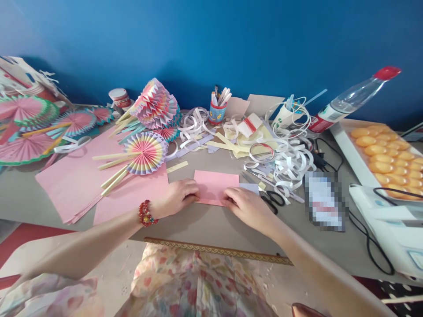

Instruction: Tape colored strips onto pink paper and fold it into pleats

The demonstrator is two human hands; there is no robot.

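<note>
A small pink sheet of paper [216,185] lies flat on the grey table [205,224] in front of me. My left hand [178,196] pinches its near left edge, fingers curled onto the paper. My right hand [246,206] presses on its near right corner with bent fingers. A red bead bracelet [146,213] circles my left wrist. Black scissors [273,199] lie just right of my right hand.
Larger pink sheets [82,180] lie at the left, with a folded rainbow paper fan [145,152] and more fans [155,105] behind. White paper strips [287,158] pile at the right. A pen cup [216,110], a plastic bottle [357,94], a tray of orange pieces [386,154] and a white device [390,224] stand nearby.
</note>
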